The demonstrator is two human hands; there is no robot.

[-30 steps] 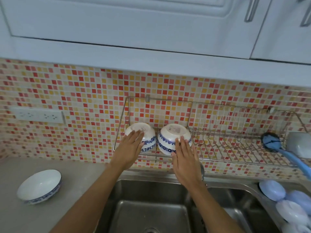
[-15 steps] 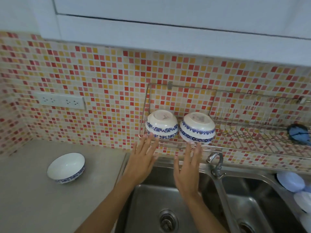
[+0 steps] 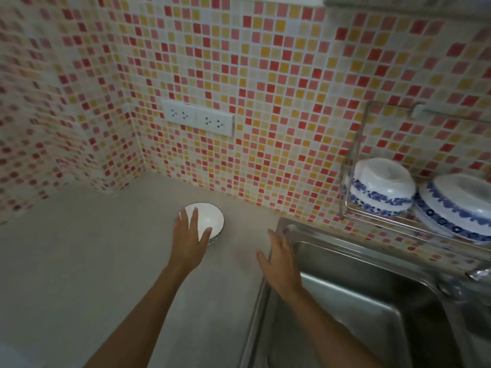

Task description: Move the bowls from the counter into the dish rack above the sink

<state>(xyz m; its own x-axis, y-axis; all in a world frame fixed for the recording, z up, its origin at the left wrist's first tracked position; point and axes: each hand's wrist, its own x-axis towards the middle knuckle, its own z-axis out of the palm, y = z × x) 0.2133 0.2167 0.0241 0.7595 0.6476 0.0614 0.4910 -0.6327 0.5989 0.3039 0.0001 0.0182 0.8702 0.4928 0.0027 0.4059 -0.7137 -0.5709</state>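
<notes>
Mosaic-tiled corner, grey bench [image 3: 93,261]. Two blue-patterned bowls [image 3: 382,191] now inverted in dish rack [image 3: 353,155], released. Left hand [image 3: 190,235] shifted over last bowl [image 3: 210,217] on bench, fingers spread, nothing gripped. Right hand [image 3: 281,261] open, empty, at sink [image 3: 345,274] edge.

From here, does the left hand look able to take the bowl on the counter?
Probably yes. The left hand is open, its fingers spread over the near rim of the bowl on the counter, with nothing between them. The right hand stays apart by the sink edge.
</notes>
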